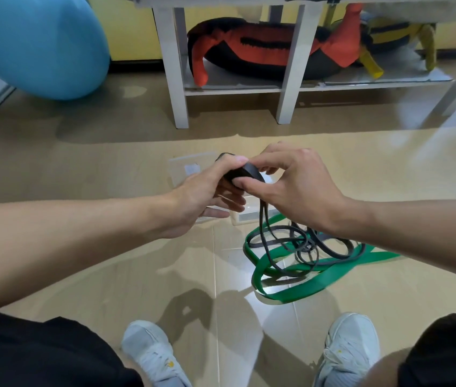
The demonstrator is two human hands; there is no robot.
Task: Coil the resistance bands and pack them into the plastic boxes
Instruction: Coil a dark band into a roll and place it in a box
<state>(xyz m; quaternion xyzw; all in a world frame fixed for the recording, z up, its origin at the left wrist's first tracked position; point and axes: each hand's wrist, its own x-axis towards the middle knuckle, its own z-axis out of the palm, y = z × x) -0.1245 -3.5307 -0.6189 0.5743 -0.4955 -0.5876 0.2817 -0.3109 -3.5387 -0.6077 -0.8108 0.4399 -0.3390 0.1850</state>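
Observation:
A black resistance band [277, 241] is partly rolled into a small coil [245, 173] held between both hands above the floor. My left hand [210, 191] grips the coil from the left with thumb on top. My right hand [291, 185] pinches the coil from the right. The band's loose length hangs down and lies in loops on the tiles. A wide green resistance band [302, 283] lies tangled under the black loops. Clear plastic boxes [184, 170] sit on the floor behind my hands, partly hidden.
A white shelf unit [176, 88] stands ahead, holding red-and-black and yellow-and-black weighted bags [263, 48]. A blue exercise ball [39, 43] is at the back left. My knees and two white shoes [151, 356] are at the bottom edge.

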